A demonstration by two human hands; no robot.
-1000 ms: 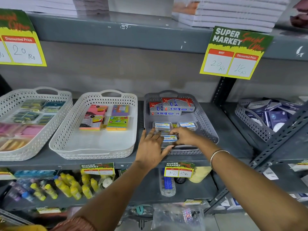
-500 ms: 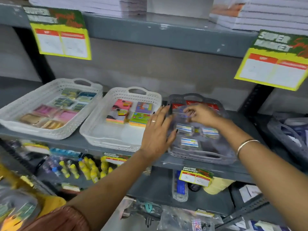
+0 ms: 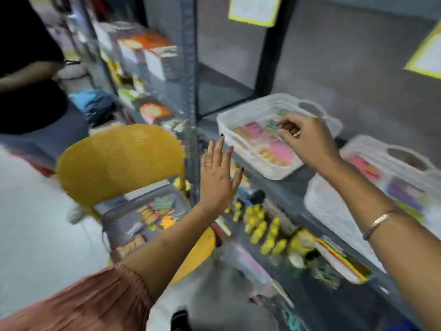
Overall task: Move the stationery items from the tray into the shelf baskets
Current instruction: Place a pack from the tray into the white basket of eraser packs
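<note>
Left hand spread and free, right hand curled over the white perforated plastic basket, its hold untellable through blur; face the grey plastic tray squarely before picking.

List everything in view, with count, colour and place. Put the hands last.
chair: one, yellow, left of the shelf post.
tray: one, grey, on the chair seat.
stationery packs: several, mixed colours, in the tray.
left basket: one, white, on the middle shelf, holding pink and orange packs.
right basket: one, white, on the same shelf.
bottles: several, yellow, on the lower shelf.
price cards: two, yellow-edged, at the top and the right edge.
paper stacks: several, mixed colours, on the far-left shelving.
left hand: fingers straight, holding nothing, between the chair and the shelf.
right hand: fingers curled over the left basket; too blurred to tell if it holds anything.
</note>
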